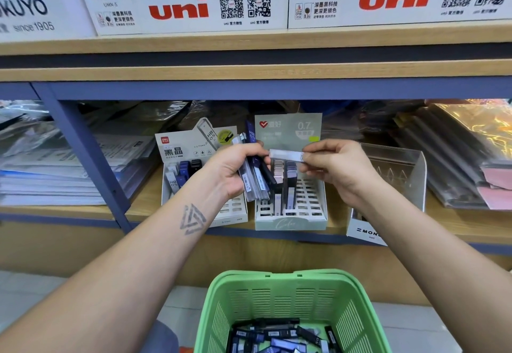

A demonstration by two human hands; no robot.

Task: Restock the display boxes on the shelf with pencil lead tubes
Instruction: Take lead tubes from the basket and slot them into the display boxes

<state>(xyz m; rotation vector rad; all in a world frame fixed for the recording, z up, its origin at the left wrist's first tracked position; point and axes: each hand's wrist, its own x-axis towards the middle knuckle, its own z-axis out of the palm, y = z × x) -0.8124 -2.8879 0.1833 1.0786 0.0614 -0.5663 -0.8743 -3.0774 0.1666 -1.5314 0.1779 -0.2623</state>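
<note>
Between right hand [329,162] fingertips (pinched): lead tube [285,154]

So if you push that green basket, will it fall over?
Probably not: the green basket looks wide and low. Its slotted plastic walls suggest it is light, so it would likely slide. The loose lead tubes inside would probably rattle and shift.

left hand [231,168] gripping, right hand [332,165] pinching

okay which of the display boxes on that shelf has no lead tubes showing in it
The clear box on the right, above the MONO label. The Deli box and the green 0.7 box both hold tubes.
</note>
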